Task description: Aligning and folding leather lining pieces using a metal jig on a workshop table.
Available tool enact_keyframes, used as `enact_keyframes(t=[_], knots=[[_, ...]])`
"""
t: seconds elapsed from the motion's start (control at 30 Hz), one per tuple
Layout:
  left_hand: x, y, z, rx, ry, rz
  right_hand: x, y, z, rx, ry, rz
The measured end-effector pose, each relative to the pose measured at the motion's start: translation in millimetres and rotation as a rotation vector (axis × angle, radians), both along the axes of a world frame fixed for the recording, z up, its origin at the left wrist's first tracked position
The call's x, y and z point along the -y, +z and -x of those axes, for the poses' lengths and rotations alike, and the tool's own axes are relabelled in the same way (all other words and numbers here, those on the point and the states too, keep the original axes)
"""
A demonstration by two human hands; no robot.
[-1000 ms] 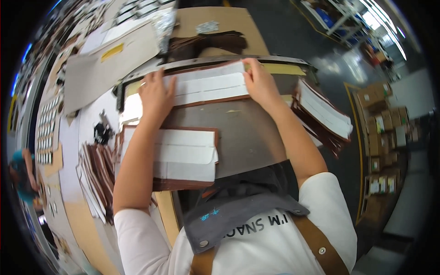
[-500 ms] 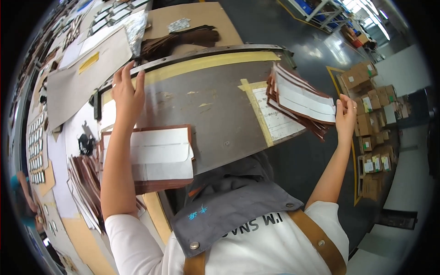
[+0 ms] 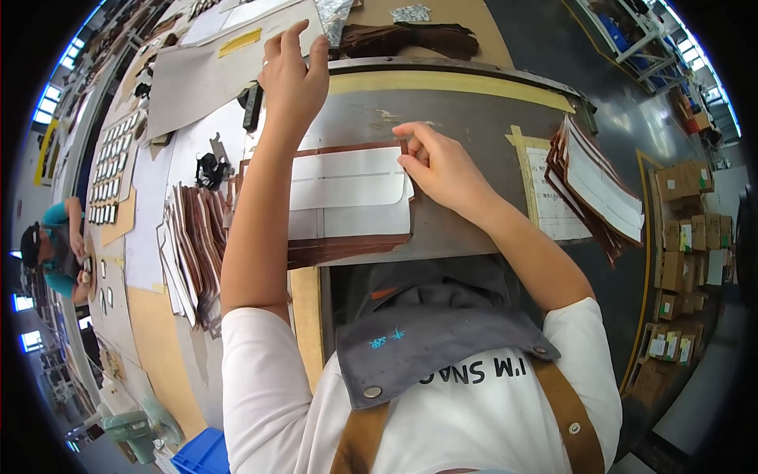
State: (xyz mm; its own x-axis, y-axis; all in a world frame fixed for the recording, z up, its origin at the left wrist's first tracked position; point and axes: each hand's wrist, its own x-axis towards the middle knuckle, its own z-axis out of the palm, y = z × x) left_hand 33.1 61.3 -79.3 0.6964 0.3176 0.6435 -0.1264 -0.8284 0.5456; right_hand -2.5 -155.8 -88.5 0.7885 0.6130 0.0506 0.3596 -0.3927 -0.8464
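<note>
My left hand (image 3: 296, 75) is raised over the far left edge of the grey work plate, fingers spread and holding nothing. At the upper right corner of a pile of brown-edged white panels (image 3: 347, 217), my right hand (image 3: 446, 166) has its thumb and forefinger bent around the top panel's corner. My left forearm hides the pile's left end. Another fanned stack of brown-edged white panels (image 3: 604, 186) lies at the plate's right end, overhanging it.
A metal bar (image 3: 474, 67) borders the grey plate (image 3: 466, 229) at the back, with brown strips (image 3: 410, 41) behind it. More brown-and-white panels (image 3: 193, 253) stand bunched at left. Cardboard boxes (image 3: 683, 237) sit at right. Another person (image 3: 59, 249) works far left.
My right hand has left the right-hand stack and come left to the pile's corner. My left hand stays raised with fingers apart. The whole view has shifted.
</note>
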Motion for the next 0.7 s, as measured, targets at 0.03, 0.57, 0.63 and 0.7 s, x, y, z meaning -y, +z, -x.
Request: enact_keyframes(t=[0.03, 0.57, 0.63, 0.7], knots=[[1, 4, 0, 0.023, -0.019, 0.019, -2, 1, -1, 0.003, 0.008, 0.001], [4, -25, 13, -0.531, -0.135, -0.483, 39, -22, -125, 0.282, -0.328, -0.025], [7, -32, 20, -0.564, -0.144, -0.507, 37, -30, -123, 0.783, -0.408, 0.165], [10, -33, 24, -0.572, -0.156, -0.503, 35, -31, -116, 0.840, -0.359, 0.178]])
